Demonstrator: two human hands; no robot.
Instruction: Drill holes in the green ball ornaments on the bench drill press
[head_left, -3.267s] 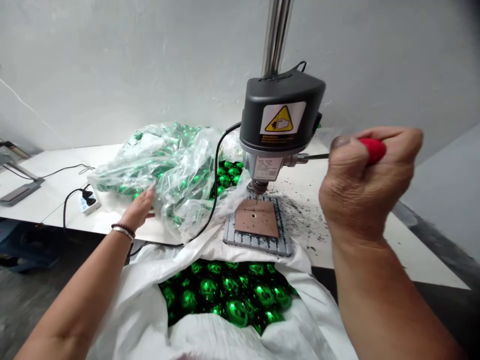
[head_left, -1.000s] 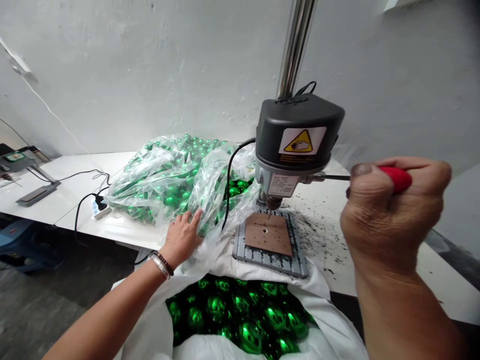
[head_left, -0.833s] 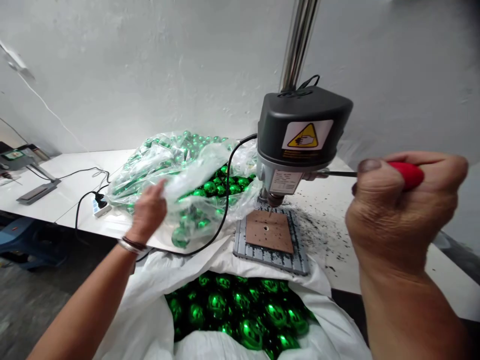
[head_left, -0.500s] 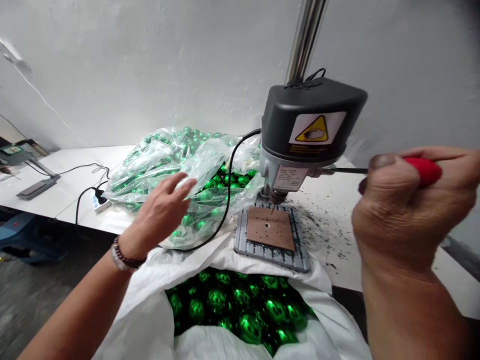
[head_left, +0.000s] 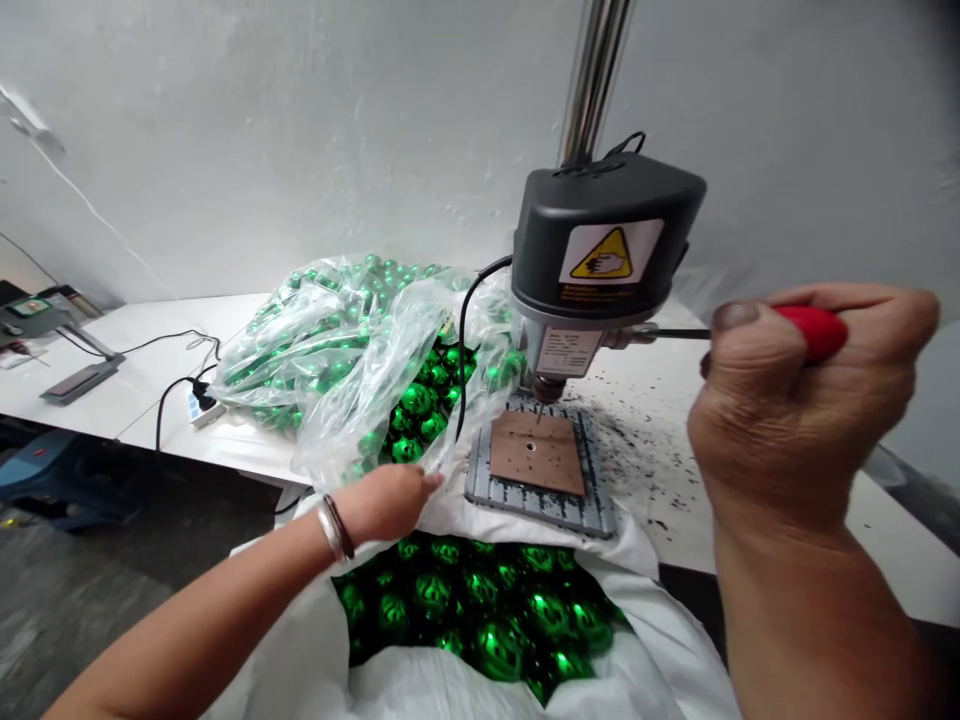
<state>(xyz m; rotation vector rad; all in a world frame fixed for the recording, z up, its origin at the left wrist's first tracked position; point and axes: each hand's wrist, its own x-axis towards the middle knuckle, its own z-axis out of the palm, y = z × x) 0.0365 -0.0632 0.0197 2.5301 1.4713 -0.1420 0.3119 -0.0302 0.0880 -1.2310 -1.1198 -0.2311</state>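
Observation:
My right hand (head_left: 810, 400) is wrapped round the red knob (head_left: 814, 332) on the lever of a bench drill press (head_left: 607, 240). Under the drill bit, a brown board (head_left: 538, 455) with a small hole lies on the ribbed grey base (head_left: 574, 512). My left hand (head_left: 390, 502) is closed on the edge of a clear plastic bag (head_left: 337, 400), left of the base. Shiny green balls (head_left: 420, 400) show through the bag's opening. Nearer to me, more green balls (head_left: 495, 640) lie in an open white sack (head_left: 442, 695). My left fingertips are partly hidden.
Dark shavings (head_left: 645, 440) litter the white table (head_left: 150, 330) around the base. A black cord (head_left: 469, 310) runs down from the drill. At left are a power strip (head_left: 201, 408), a second stand (head_left: 81, 378) and a blue stool (head_left: 56, 480).
My left hand has come down and right from above the bag and closed on its edge. The bag's opening is wider, showing more balls. My right hand stays on the knob.

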